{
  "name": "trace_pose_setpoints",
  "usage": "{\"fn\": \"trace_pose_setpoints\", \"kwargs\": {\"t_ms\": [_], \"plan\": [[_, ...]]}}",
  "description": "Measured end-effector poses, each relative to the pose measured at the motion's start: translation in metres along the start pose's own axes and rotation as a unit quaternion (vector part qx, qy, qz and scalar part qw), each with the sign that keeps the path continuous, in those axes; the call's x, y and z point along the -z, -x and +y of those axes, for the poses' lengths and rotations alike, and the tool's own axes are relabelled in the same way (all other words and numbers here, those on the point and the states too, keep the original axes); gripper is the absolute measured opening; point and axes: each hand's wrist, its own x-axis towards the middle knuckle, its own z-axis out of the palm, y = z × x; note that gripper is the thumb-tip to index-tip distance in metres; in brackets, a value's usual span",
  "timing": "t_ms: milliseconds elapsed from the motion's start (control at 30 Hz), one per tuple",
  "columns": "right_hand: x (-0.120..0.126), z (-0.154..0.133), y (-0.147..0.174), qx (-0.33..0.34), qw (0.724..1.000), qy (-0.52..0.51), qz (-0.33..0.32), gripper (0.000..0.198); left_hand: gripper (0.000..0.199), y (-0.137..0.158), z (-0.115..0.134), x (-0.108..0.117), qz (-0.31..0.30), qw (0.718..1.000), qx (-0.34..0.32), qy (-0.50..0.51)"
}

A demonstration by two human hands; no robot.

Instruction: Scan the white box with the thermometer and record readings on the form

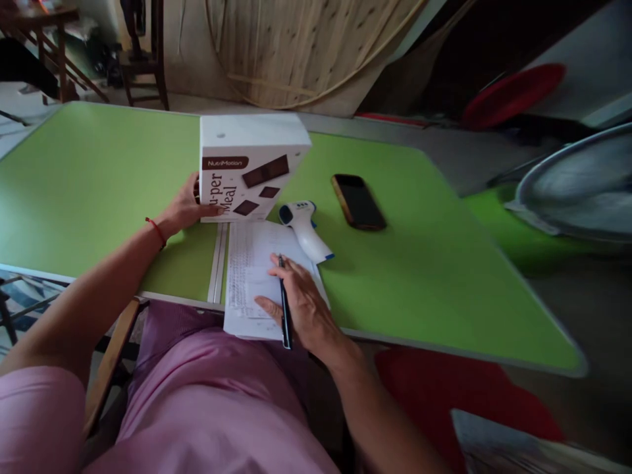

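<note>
My left hand [190, 201] grips the lower left corner of a white cardboard box [254, 131], its thumb on the printed front and its fingers behind. Brown shapes and the words "NutriMotion" and "Meal" show on the box, which stands upright on the green table. My right hand [301, 296] holds a black pen [285, 309] between its fingers, the thumb stretched apart, over a stack of papers [241, 276] with handwriting on it. The papers overhang the table's near edge. Just beyond that hand a white infrared thermometer [309, 237] lies on its side, partly over the papers.
A dark smartphone [358, 201] in an orange-edged case lies right of the thermometer. The green folding table [419, 283] has a metal seam [217, 263] left of the papers. Behind stand a wooden chair [143, 66] and a large round wooden board [306, 46]; a red stool [459, 388] is below right.
</note>
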Motion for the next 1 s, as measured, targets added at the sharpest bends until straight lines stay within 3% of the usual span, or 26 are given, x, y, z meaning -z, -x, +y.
{"fn": "trace_pose_setpoints", "kwargs": {"t_ms": [333,667,833,1000], "plan": [[-0.005,0.005,-0.007,-0.019,1.0,-0.004,-0.006,0.037,0.079,0.011,0.007,-0.003,0.042,0.998,0.038,0.042],[-0.005,0.013,-0.018,-0.033,0.999,-0.006,0.003,0.034,0.071,0.028,0.036,-0.014,0.003,0.997,0.06,0.05],[0.012,0.01,-0.021,-0.103,0.989,0.099,0.031,0.029,0.067,0.033,0.048,-0.017,-0.008,0.996,0.078,0.031],[0.022,-0.002,-0.036,-0.163,0.966,0.194,-0.054,0.036,0.062,0.035,0.056,-0.02,-0.025,0.997,0.063,0.031]]}}
